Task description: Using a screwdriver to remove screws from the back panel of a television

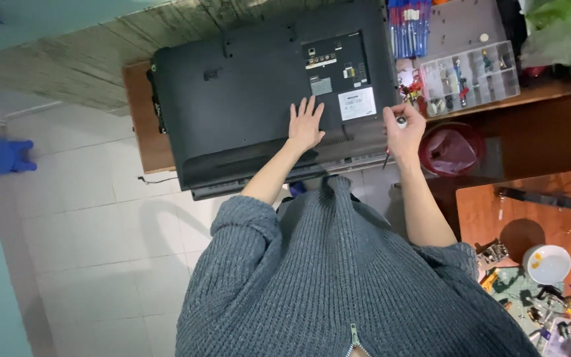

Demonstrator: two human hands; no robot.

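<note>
Lying face-down across brown wooden table [141,125], black television [259,99] being steadied by left hand [305,125] pressing flat, fingers spread, while right hand [404,129] closing around screwdriver [398,132] at panel's lower right edge, clear parts organiser [477,79] near.

Small electronics repair workshop, likely a home or back-room setup. A flat-screen TV [266,99] lay face down on a wooden table [141,119] at upper centre, back panel up. Upper right of frame held a clear compartment parts box [474,76] and a pack of screwdrivers [410,26]. Lower right, a second wooden bench [517,205] was littered with circuit boards [494,253], small tools and a white dish [548,264]. White tiled floor [100,218] at left, blue plastic stool [6,156] at far left.
</note>
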